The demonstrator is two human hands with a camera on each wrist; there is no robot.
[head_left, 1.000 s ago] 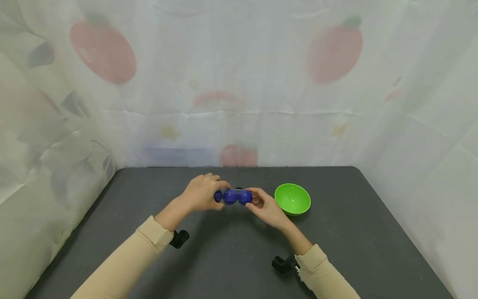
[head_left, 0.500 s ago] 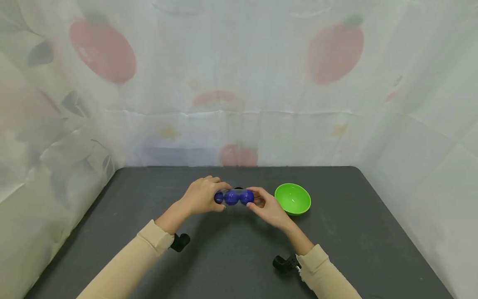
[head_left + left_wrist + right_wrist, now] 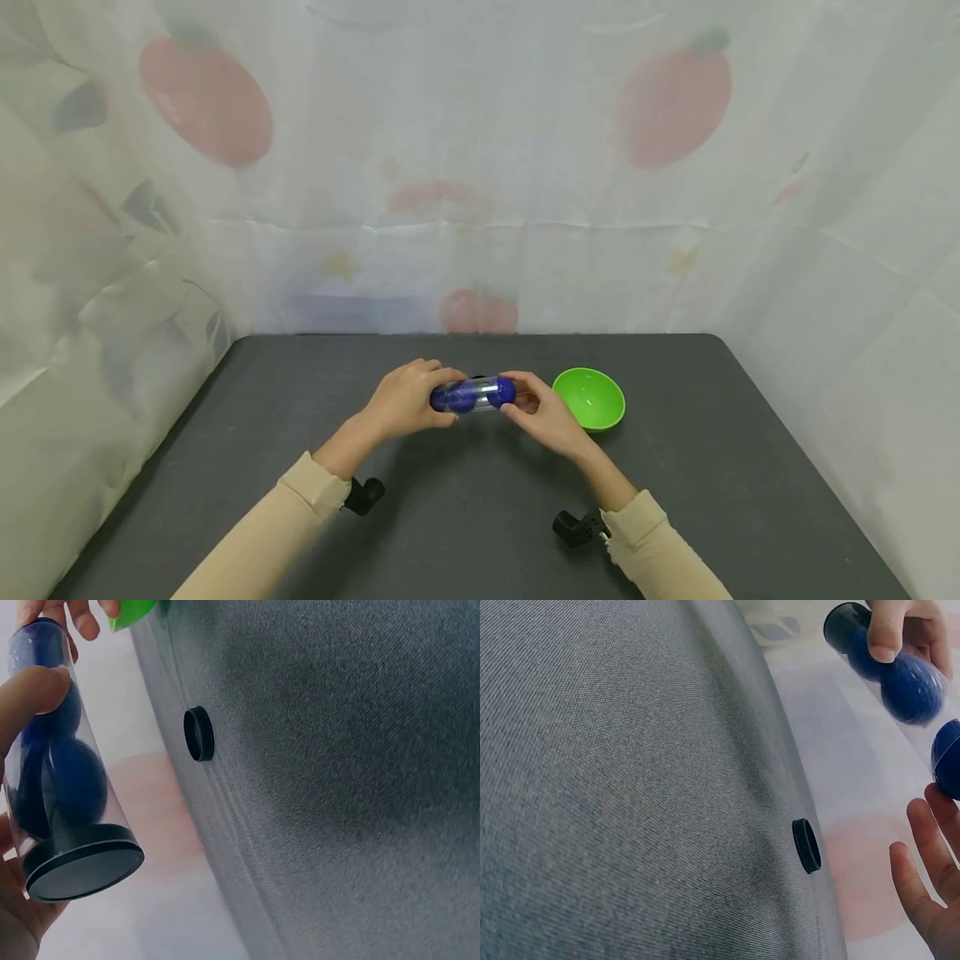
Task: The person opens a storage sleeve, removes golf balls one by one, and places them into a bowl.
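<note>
Head view: my left hand (image 3: 405, 400) grips a clear tube (image 3: 472, 394) held above the dark table (image 3: 465, 500), long axis running 9 to 3 o'clock. Blue balls (image 3: 459, 397) sit inside; one ball (image 3: 501, 392) is at the open right end, right against my right hand (image 3: 543, 414), whose fingers are loosely spread, cupping. A green bowl (image 3: 589, 398) lies at 3 o'clock of that hand, nearer it than the left.

Left wrist view: my thumb (image 3: 30, 694) curls round the tube; black cap (image 3: 82, 862) closes the near end. A loose black lid (image 3: 199, 733) lies on the table.

Right wrist view: my right fingers (image 3: 930, 862) are straight, the ball (image 3: 949, 757) just above them; contact unclear.
</note>
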